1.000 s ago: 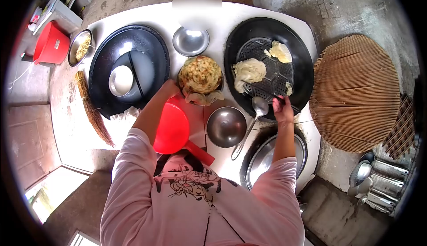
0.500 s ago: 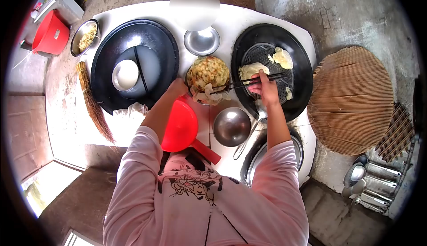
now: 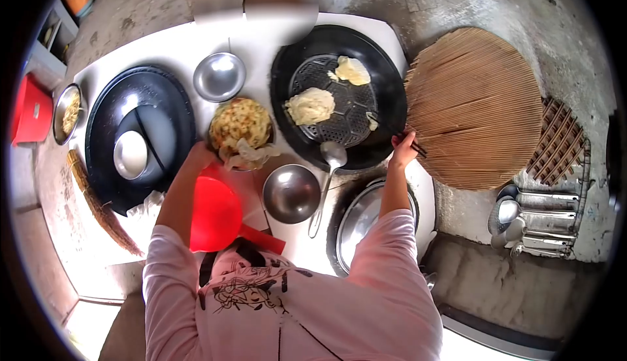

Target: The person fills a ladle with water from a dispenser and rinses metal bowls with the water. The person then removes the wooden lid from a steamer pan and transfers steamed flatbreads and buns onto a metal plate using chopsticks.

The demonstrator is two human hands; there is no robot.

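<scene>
My right hand (image 3: 403, 150) is closed round a pair of dark chopsticks (image 3: 420, 150), their tips over the right side of a black wok (image 3: 283, 128). Inside the wok, a perforated metal rack (image 3: 339, 109) carries two pale yellow cooked pieces (image 3: 310, 106) and a small scrap (image 3: 372, 121). My left hand (image 3: 204, 154) grips the left rim of a bowl (image 3: 272, 132), its fingers partly hidden. A heap of browned flatbread (image 3: 240, 120) fills that bowl, with a crumpled translucent piece (image 3: 247, 154) lying over the near edge.
A ladle (image 3: 332, 158) leans in the wok's near edge beside a metal bowl (image 3: 291, 194). A red dipper (image 3: 215, 214) lies close to my body. Left is a second wok (image 3: 179, 86) holding liquid and a white bowl (image 3: 130, 154). A round slatted lid (image 3: 475, 109) stands right.
My right hand has moved from over the wok's middle to its right edge, taking the chopsticks along. My left hand stays at the bowl. The whole view has shifted.
</scene>
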